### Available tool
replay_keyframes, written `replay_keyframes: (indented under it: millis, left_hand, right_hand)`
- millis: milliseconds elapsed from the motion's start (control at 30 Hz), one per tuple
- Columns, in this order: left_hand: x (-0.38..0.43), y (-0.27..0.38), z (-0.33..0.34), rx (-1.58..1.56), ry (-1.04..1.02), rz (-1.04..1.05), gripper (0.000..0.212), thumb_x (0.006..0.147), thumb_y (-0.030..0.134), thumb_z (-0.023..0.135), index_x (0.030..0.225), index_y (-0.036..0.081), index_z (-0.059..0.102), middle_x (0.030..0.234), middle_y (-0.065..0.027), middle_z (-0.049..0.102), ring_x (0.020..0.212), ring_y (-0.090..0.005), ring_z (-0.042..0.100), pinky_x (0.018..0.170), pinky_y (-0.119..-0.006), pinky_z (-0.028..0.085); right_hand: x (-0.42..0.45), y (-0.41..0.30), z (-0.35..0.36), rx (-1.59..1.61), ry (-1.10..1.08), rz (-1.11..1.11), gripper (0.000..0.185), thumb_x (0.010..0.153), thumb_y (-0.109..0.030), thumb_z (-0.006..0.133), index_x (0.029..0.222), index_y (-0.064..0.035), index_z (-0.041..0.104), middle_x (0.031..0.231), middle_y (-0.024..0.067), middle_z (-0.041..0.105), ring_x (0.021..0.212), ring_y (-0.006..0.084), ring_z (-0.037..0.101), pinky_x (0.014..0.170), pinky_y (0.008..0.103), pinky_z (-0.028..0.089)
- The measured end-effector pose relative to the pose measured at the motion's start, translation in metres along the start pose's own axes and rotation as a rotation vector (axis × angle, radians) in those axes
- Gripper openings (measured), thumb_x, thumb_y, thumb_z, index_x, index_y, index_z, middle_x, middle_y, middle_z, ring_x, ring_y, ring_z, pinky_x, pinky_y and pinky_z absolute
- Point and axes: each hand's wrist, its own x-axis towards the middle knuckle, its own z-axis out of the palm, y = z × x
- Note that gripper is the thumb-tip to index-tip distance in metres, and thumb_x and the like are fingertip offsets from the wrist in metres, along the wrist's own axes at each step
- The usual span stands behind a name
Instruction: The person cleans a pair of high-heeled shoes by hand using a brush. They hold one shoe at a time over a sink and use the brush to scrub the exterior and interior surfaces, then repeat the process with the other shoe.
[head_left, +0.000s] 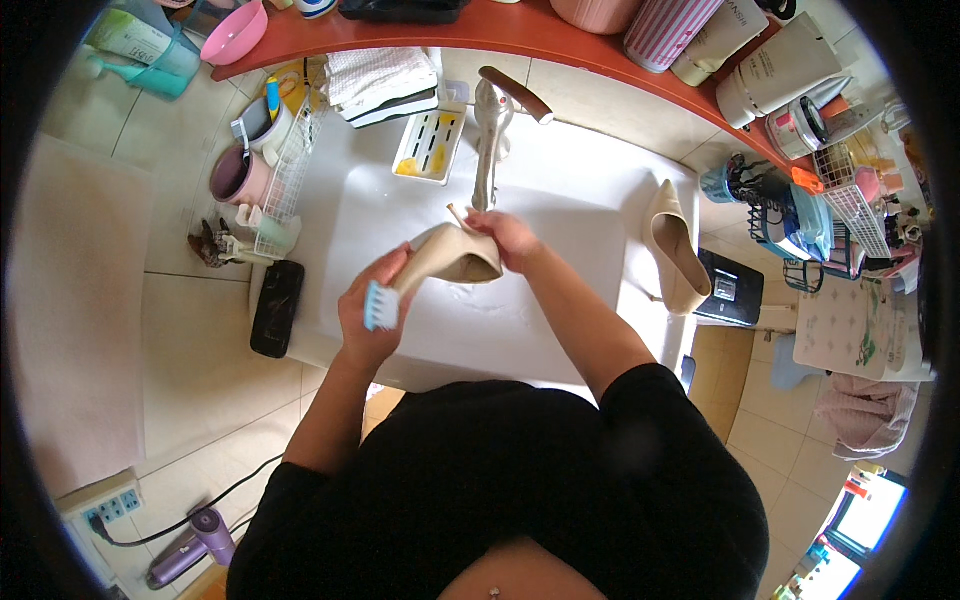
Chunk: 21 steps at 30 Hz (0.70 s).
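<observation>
Over the white washbasin (555, 330) I hold a beige high-heeled shoe (439, 255) in both hands. My right hand (504, 238) grips its heel end just below the faucet (489, 142), with the thin heel pointing up and left. My left hand (371, 311) is closed round the toe end and also holds a brush (382, 306) with white bristles and a light blue back; its handle is hidden. The matching beige shoe (671, 262) rests on the basin's right rim. A little water lies in the basin; whether the faucet runs is hard to tell.
A black phone (277, 309) lies on the left rim, near a wire rack (291, 187) with cups. A soap dish (429, 144) sits behind the basin's bowl. Above runs a red shelf (450, 30) with bottles. A black flat device (729, 289) is at the right. A purple hair dryer (196, 547) hangs lower left.
</observation>
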Motion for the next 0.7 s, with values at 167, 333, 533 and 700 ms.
replay_keyframes:
  millis: [167, 333, 533, 700]
  left_hand:
    - [0.016, -0.024, 0.017, -0.092, 0.042, 0.029, 0.038, 0.077, 0.002, 0.061, 0.113, -0.003, 0.05, 0.108, -0.0142, 0.056, 0.087, -0.0195, 0.058, 0.078, -0.031, 0.047]
    - [0.02, -0.053, 0.016, -0.811, 0.028, -0.688, 0.035, 0.083, 0.024, 0.057, 0.113, 0.007, 0.049, 0.085, -0.0003, 0.053, 0.049, -0.004, 0.033, 0.054, -0.025, 0.04]
    - [0.021, -0.101, 0.065, -1.038, 0.177, -1.182, 0.035, 0.082, 0.044, 0.057, 0.1, 0.015, 0.051, 0.079, -0.0006, 0.051, 0.048, -0.0056, 0.028, 0.055, -0.022, 0.038]
    - [0.043, -0.101, 0.11, -1.162, 0.222, -1.295, 0.036, 0.082, 0.049, 0.054, 0.098, 0.017, 0.051, 0.079, -0.0046, 0.053, 0.048, -0.0068, 0.028, 0.061, -0.026, 0.04]
  right_hand:
    - [-0.037, 0.008, -0.011, 0.414, -0.228, 0.064, 0.052, 0.086, -0.05, 0.045, 0.117, -0.0076, 0.048, 0.109, 0.0097, 0.054, 0.099, 0.0233, 0.053, 0.087, 0.0421, 0.042]
    - [-0.074, -0.01, -0.032, 0.111, -0.131, -0.13, 0.052, 0.075, -0.032, 0.068, 0.116, -0.0059, 0.047, 0.106, 0.0068, 0.055, 0.098, 0.0179, 0.053, 0.082, 0.0354, 0.046]
    - [-0.101, -0.031, -0.044, -0.124, 0.136, -0.249, 0.055, 0.072, -0.022, 0.072, 0.117, -0.0055, 0.045, 0.1, 0.0068, 0.055, 0.089, 0.0162, 0.054, 0.074, 0.0286, 0.046]
    - [-0.139, -0.048, -0.034, -0.295, 0.261, -0.331, 0.065, 0.071, -0.023, 0.074, 0.123, -0.0032, 0.041, 0.104, 0.0108, 0.054, 0.089, 0.0159, 0.055, 0.074, 0.0265, 0.046]
